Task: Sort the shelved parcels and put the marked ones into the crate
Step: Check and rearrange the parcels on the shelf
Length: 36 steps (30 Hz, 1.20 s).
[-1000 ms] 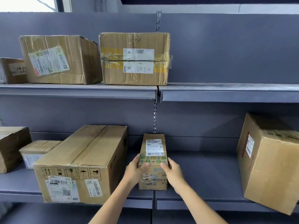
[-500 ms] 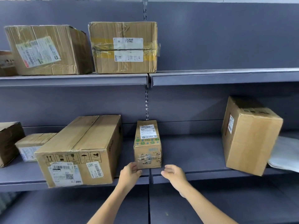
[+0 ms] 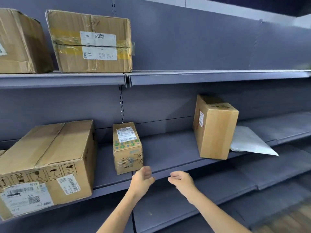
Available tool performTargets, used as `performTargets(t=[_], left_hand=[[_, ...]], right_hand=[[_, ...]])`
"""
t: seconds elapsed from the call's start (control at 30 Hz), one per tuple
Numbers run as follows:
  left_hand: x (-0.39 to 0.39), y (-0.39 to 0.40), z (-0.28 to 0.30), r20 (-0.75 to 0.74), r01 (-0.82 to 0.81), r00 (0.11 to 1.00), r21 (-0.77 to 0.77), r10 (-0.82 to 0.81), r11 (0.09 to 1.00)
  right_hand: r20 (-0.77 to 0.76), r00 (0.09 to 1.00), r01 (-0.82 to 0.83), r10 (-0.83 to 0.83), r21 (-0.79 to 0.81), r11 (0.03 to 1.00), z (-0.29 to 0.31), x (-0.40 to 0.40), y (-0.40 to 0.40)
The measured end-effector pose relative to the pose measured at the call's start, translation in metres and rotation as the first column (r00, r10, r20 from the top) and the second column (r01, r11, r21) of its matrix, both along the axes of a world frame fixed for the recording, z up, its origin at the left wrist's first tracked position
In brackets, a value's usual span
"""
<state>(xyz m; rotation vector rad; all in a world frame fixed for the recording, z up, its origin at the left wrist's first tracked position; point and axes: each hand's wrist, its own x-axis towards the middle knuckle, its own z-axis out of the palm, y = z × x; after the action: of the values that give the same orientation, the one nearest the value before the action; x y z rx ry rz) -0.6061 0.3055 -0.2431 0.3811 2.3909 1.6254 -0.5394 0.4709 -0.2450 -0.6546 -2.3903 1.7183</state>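
Small parcel (image 3: 127, 148): upright on middle shelf (image 3: 170, 148), white label on top, near the front edge. Left hand (image 3: 141, 179): just below and right of it, apart, fingers loosely curled, holding nothing. Right hand (image 3: 182, 181): further right, likewise loose, nothing held.

I am seeing through a single head-worn wide-angle camera, so no second view is sharing the scene; it is facing a grey shelving unit head-on but rolled, so the middle shelf (image 3: 176, 167) is climbing toward the right. It is sitting close to that shelf, looking slightly down, with both forearms entering from the bottom edge and the left hand (image 3: 142, 178) and right hand (image 3: 182, 180) low in the centre.
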Motion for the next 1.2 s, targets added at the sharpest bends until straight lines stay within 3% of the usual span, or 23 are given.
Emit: performTargets(t=[0.43, 0.9, 1.2], left_hand=[[0.020, 0.060, 0.008, -0.032, 0.155, 0.987, -0.050, -0.157, 0.987], [0.019, 0.167, 0.017, -0.181, -0.061, 0.983, -0.241, 0.016, 0.969], [0.039, 0.243, 0.032, -0.173, -0.145, 0.979, -0.213, 0.109, 0.966]], right_hand=[[-0.018, 0.964, 0.265, -0.265, -0.008, 0.964, 0.016, 0.062, 0.091], [-0.047, 0.997, 0.064, -0.059, 0.096, 0.993, 0.012, 0.029, 0.237], [-0.112, 0.992, -0.044, 0.053, 0.080, 0.996, 0.031, 0.028, 0.307]])
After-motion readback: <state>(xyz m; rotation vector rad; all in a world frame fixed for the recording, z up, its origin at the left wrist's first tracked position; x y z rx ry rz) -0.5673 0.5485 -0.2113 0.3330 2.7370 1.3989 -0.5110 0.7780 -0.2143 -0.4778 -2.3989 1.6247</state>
